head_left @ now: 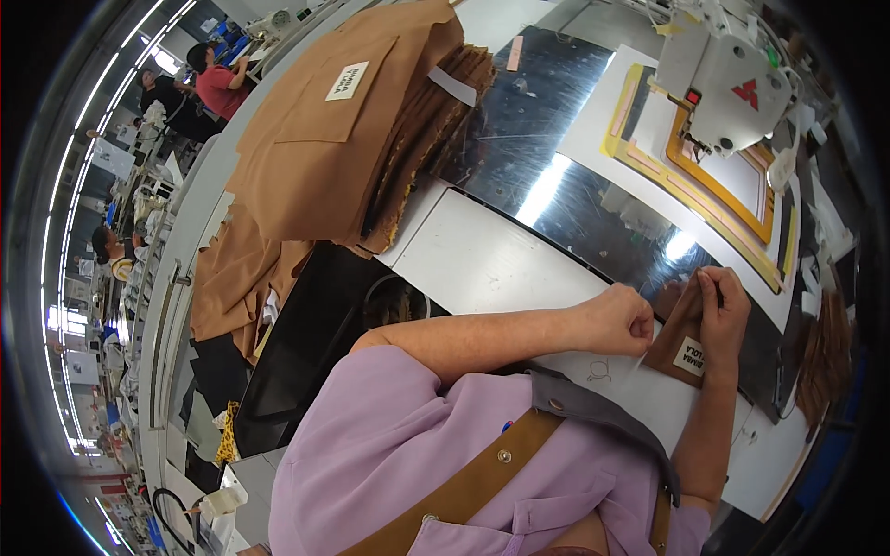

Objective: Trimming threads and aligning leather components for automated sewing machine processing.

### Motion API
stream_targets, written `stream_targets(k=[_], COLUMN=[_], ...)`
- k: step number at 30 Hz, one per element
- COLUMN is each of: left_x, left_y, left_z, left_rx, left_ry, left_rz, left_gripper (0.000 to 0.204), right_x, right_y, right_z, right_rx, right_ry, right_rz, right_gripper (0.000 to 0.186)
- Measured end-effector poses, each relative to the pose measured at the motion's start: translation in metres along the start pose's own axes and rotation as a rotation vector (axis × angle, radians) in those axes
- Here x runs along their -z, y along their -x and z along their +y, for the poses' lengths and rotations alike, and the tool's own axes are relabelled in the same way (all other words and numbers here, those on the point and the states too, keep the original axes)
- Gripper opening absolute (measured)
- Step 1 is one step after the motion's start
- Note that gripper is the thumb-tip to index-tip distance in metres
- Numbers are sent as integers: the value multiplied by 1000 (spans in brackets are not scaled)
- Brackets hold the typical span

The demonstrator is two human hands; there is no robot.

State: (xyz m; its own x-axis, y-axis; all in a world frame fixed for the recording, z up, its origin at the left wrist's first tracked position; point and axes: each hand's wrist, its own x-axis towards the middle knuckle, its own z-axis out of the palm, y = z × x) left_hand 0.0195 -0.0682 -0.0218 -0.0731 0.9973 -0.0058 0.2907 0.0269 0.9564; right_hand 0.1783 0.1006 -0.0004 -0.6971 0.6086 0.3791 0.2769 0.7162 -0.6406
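My right hand point(724, 310) pinches the upper edge of a brown fabric piece point(665, 350) with a white label point(689, 356) sewn on it. The piece hangs at the near edge of the shiny metal plate point(528, 125). Just left of it my left hand point(621, 321) is closed, its fingers curled in. Whatever those fingers may hold is too small or hidden to make out. A thick stack of brown fabric pieces point(315, 176) with a labelled pocket on top lies at the far left.
At the far right stands a sewing machine head point(728, 88) over an orange clamp frame point(681, 144) and a yellow-edged template point(640, 144). More brown pieces point(823, 357) hang at the right edge. Loose brown fabric point(236, 278) and a black bin-like surface point(315, 324) are at left. Other people work far off.
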Motion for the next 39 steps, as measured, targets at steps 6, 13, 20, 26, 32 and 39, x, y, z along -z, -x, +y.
stream_targets(k=[6, 13, 20, 26, 32, 39], left_x=[75, 247, 318, 310, 315, 405], left_y=[38, 53, 37, 29, 15, 80], left_z=[30, 65, 47, 29, 62, 96], left_rx=[-201, -83, 599, 315, 442, 323], left_ry=[-468, -1680, -1739, -1913, -1698, -1407], left_rz=[367, 1155, 913, 910, 859, 1206], left_gripper=[31, 73, 87, 69, 36, 27], right_x=[9, 20, 23, 19, 22, 23], right_y=[-11, -21, 12, 24, 25, 24], right_z=[17, 38, 4, 11, 19, 18], right_rx=[88, 98, 114, 112, 137, 145], right_ry=[116, 205, 425, 433, 428, 389], right_rz=[-67, -127, -225, -226, -211, -224], right_gripper=[17, 18, 48, 46, 45, 45])
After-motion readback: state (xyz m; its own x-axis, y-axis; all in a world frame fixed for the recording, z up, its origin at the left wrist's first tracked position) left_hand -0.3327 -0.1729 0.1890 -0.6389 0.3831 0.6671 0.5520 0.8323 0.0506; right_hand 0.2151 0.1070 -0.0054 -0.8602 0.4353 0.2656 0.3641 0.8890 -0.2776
